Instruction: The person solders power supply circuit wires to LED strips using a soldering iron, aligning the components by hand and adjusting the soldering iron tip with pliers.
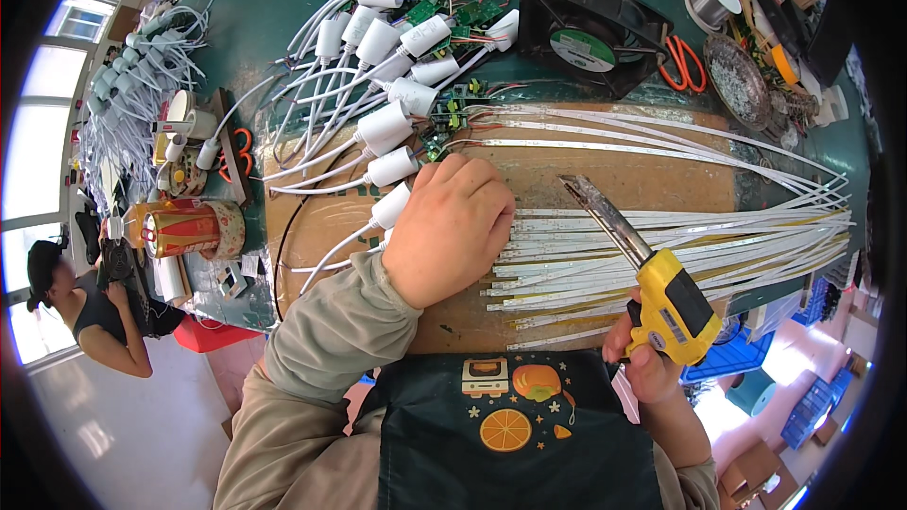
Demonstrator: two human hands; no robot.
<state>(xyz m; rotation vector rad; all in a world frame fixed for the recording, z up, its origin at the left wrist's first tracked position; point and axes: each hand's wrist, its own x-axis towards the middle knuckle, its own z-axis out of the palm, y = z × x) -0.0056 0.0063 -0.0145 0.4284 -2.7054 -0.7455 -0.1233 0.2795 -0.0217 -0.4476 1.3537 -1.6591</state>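
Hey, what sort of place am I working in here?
Probably an electronics assembly workshop: your right hand holds what looks like a yellow soldering gun, many thin white strips lie together, and green circuit boards sit among white cabled sockets.

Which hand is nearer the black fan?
Left. In view, the left hand is below the black fan, to its left; the right hand, gripping the yellow soldering gun, is farther below it.

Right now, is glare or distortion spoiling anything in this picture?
Head view: the windows at left are washed out white; head view: glare whitens patches of floor at lower right; head view: fisheye corners go black; head view: the yellow-and-black tool looks reasonably clear.
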